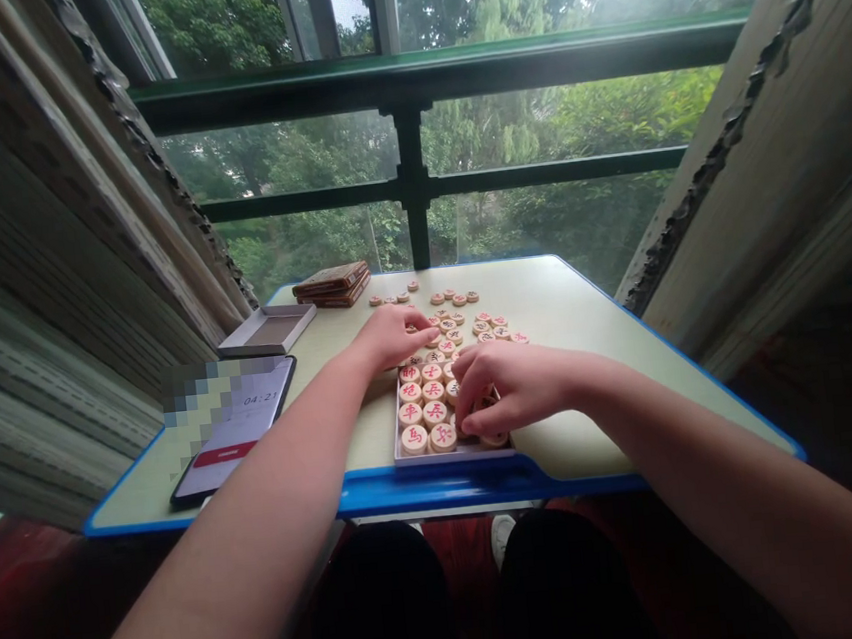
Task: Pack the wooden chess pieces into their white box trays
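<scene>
Round wooden chess pieces with red or dark characters fill much of a shallow white box (pixel 399 449) at the table's front edge. My right hand (pixel 504 384) is over the right part of this box, fingers bent down among the pieces; its fingertips look closed, and what they hold is hidden. My left hand (pixel 396 336) reaches beyond the box's far end, fingers curled together at loose pieces; whatever is between them cannot be made out. More loose pieces (pixel 501 332) lie on the table behind my right hand, and others (pixel 459 299) lie farther back.
On the pale table (pixel 575 305) with a blue rim, a phone (pixel 254 406) showing a timer lies at the left. Behind it are an empty box lid (pixel 270 330) and a folded brown board (pixel 332 284). Window railings stand beyond the table, with curtains at both sides.
</scene>
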`<state>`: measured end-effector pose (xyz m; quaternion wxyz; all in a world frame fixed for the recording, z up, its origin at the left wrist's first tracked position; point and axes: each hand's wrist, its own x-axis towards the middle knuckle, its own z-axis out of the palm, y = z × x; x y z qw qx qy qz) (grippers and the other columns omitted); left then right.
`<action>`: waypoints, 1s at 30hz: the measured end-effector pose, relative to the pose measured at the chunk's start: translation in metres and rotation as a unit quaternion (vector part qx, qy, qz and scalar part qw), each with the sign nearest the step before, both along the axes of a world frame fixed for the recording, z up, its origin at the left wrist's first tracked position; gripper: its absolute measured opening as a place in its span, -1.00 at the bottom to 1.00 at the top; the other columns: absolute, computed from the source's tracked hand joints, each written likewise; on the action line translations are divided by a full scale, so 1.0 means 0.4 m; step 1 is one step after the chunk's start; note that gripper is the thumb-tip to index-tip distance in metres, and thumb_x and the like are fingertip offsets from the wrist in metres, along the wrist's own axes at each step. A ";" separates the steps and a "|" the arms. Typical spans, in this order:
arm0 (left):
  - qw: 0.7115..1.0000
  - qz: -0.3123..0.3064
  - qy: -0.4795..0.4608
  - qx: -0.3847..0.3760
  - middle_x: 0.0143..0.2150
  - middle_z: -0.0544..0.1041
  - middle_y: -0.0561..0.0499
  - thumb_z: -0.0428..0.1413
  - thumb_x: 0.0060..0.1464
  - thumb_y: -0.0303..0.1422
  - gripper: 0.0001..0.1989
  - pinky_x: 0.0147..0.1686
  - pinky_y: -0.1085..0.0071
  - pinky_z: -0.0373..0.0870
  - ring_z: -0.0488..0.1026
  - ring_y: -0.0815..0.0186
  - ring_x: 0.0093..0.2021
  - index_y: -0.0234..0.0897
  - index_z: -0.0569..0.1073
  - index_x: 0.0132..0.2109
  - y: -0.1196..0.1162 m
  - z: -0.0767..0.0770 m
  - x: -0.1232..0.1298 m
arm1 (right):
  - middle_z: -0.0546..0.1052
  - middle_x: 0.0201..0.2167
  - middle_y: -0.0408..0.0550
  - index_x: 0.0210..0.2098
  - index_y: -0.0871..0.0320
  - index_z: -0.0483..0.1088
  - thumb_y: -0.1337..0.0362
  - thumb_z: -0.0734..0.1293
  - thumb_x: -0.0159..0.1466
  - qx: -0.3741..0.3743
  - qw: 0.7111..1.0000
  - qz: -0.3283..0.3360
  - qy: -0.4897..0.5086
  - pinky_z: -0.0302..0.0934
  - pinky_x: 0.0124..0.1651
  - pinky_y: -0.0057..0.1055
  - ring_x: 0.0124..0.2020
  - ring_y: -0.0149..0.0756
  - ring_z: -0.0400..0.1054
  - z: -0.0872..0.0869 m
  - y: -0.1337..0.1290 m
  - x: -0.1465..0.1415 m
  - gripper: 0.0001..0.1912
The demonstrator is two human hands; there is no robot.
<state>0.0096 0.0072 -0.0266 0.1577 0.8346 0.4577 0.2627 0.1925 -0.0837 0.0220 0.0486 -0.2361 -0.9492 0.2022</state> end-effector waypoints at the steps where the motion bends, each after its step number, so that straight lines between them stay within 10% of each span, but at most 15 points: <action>1: 1.000 0.001 0.004 0.002 -0.30 0.58 -0.07 0.11 -0.07 -0.16 -0.68 -0.25 0.39 0.37 0.46 0.24 -0.26 -0.32 0.59 -0.32 0.001 -0.001 0.000 | 0.38 -0.54 -0.12 -0.38 0.18 0.58 0.34 0.32 0.13 0.004 1.000 -0.003 -0.001 0.10 -0.34 -0.49 -0.47 -0.44 0.22 0.001 -0.001 0.000 -0.84; 30: 0.994 0.046 0.019 0.099 -0.31 0.58 -0.03 0.08 -0.03 -0.13 -0.70 -0.10 0.34 0.29 0.41 0.22 -0.21 -0.25 0.58 -0.36 0.013 0.005 -0.008 | 0.39 -0.58 -0.11 -0.50 0.20 0.54 0.39 0.28 0.11 -0.003 0.999 0.038 0.000 0.10 -0.32 -0.45 -0.45 -0.38 0.21 0.002 -0.011 -0.002 -0.83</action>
